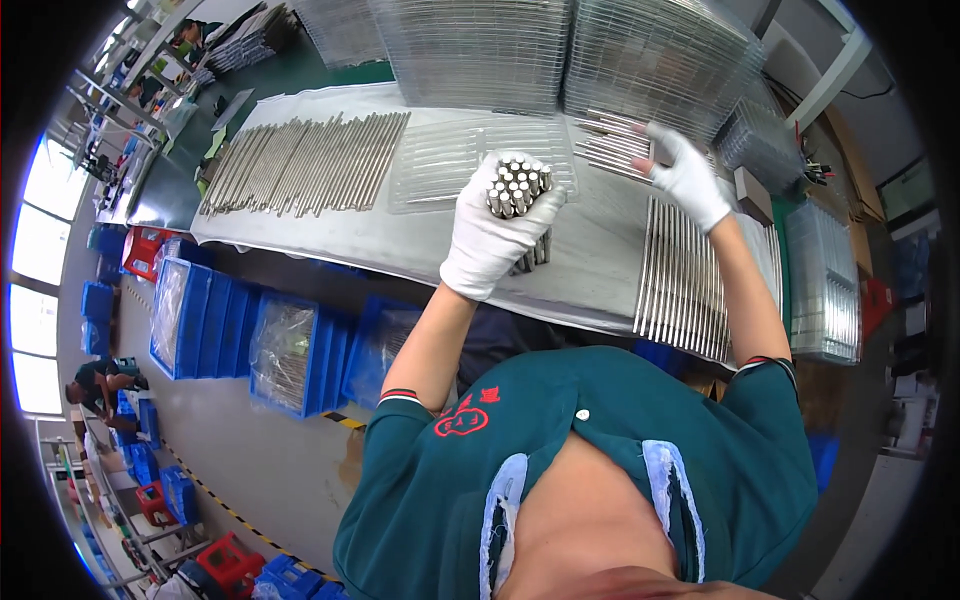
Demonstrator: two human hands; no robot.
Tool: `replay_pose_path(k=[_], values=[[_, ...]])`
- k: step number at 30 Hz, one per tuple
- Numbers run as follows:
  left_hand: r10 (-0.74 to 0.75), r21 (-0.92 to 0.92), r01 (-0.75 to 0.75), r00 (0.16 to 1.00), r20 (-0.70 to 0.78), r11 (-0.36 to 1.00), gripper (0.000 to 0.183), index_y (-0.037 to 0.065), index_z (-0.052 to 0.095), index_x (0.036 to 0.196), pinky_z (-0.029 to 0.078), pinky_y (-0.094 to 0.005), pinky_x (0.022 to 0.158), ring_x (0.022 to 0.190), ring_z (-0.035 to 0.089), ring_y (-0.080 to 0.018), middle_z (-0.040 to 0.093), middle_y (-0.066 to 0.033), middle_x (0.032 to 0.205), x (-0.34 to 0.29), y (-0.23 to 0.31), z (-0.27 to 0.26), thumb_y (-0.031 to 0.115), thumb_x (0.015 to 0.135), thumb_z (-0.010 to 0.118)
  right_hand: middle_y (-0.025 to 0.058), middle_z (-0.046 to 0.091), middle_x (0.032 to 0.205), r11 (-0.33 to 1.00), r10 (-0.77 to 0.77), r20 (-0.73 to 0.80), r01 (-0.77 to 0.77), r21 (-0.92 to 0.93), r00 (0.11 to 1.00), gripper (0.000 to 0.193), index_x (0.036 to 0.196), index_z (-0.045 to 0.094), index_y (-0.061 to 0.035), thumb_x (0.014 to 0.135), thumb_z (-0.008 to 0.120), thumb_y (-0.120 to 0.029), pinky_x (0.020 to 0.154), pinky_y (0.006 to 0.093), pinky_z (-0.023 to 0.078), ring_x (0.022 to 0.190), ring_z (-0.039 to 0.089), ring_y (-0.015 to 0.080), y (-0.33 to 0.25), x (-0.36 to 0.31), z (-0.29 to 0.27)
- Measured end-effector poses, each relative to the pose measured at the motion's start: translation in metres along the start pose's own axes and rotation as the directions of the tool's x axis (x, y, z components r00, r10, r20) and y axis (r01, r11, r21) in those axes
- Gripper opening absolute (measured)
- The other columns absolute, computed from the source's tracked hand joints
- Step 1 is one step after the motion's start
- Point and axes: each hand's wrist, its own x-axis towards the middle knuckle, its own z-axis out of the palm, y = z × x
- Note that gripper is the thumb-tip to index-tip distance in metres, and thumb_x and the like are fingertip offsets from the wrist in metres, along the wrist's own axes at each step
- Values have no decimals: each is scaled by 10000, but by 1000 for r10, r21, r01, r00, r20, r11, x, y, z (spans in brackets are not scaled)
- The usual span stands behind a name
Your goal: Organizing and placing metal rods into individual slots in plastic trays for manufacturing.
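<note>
A bundle of slim, shiny metal rods point(517, 188) stands roughly upright in my left hand point(483, 238), its round ends turned up toward me. The white-gloved fingers wrap around it over the front of the table. My right hand point(688, 182), also gloved and a little blurred, hovers with thumb and fingers apart and nothing visible between them. Beside its fingertips lies a small group of loose rods point(607, 150). Below it, another row of rods point(680, 285) is laid side by side. Behind my left hand is a clear plastic tray point(425, 165) with long grooves.
A wide row of rods point(300, 165) covers the left of the cloth-covered table point(590, 270). Tall stacks of clear trays point(480, 55) line the back. More trays point(825, 280) stand at the right edge. Blue crates point(215, 320) sit below on the left. Other people are farther off.
</note>
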Motion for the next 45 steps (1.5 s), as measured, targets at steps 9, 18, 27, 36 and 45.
replay_pose_path(k=[9, 18, 27, 36, 45], values=[[-113, 24, 112, 992, 47, 993, 209, 42, 593, 844, 474, -227, 671, 712, 575, -91, 614, -18, 792, -2, 7, 2, 85, 700, 737, 113, 384, 1344, 788, 188, 172, -45, -614, 967, 742, 1303, 409, -123, 671, 678, -404, 1021, 372, 294, 1222, 373, 304, 69, 22, -14], [-78, 121, 67, 993, 91, 990, 184, 43, 617, 824, 473, -254, 661, 708, 584, -132, 611, -35, 792, -1, 7, 12, 92, 694, 738, 77, 465, 1276, 931, 28, 45, -10, -365, 999, 548, 1216, 527, -191, 718, 666, -373, 965, 340, 361, 1150, 461, 262, 27, 26, -27], [24, 84, -27, 999, 41, 996, 182, 53, 622, 826, 470, -279, 657, 722, 596, -174, 612, -72, 785, 2, 9, 14, 104, 691, 733, 178, 523, 1156, 701, -693, 211, 712, -26, 690, 564, 1128, 602, -198, 615, 693, -415, 921, 441, 366, 1048, 497, 370, -128, -12, -54], [31, 136, -43, 996, 89, 990, 181, 51, 621, 832, 469, -287, 668, 721, 591, -182, 618, -66, 793, 2, 16, 9, 88, 687, 723, 143, 537, 1139, 731, -670, 210, 682, 23, 712, 484, 1107, 615, -162, 673, 685, -363, 903, 391, 388, 1045, 503, 339, -140, -21, -55], [32, 188, -64, 985, 169, 980, 154, 45, 630, 799, 471, -286, 656, 700, 593, -181, 618, -70, 752, 3, 15, 4, 107, 694, 724, 154, 558, 1045, 664, -723, 240, 748, -22, 648, 414, 1068, 634, -180, 723, 629, -408, 830, 398, 410, 944, 521, 334, -133, -11, -59]])
